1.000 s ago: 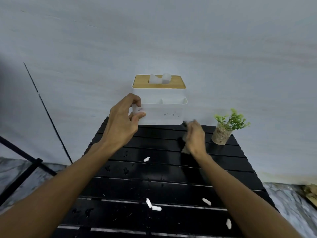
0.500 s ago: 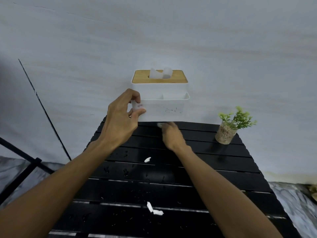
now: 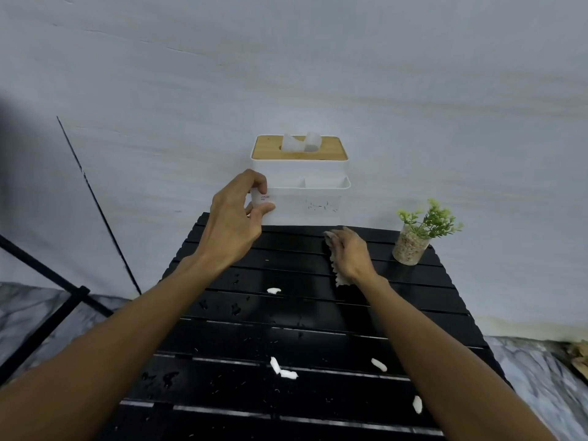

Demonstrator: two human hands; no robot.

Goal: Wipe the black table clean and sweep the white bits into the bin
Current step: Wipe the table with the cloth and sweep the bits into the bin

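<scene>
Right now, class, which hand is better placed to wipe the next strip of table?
Right hand: it presses the cloth flat on the black table. The left hand grips the white tissue box.

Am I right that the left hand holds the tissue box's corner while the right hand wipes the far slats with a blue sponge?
Not quite: the head view shows the right hand wiping with a pale beige cloth, not a blue sponge. The left hand does hold the tissue box at its corner.
</scene>
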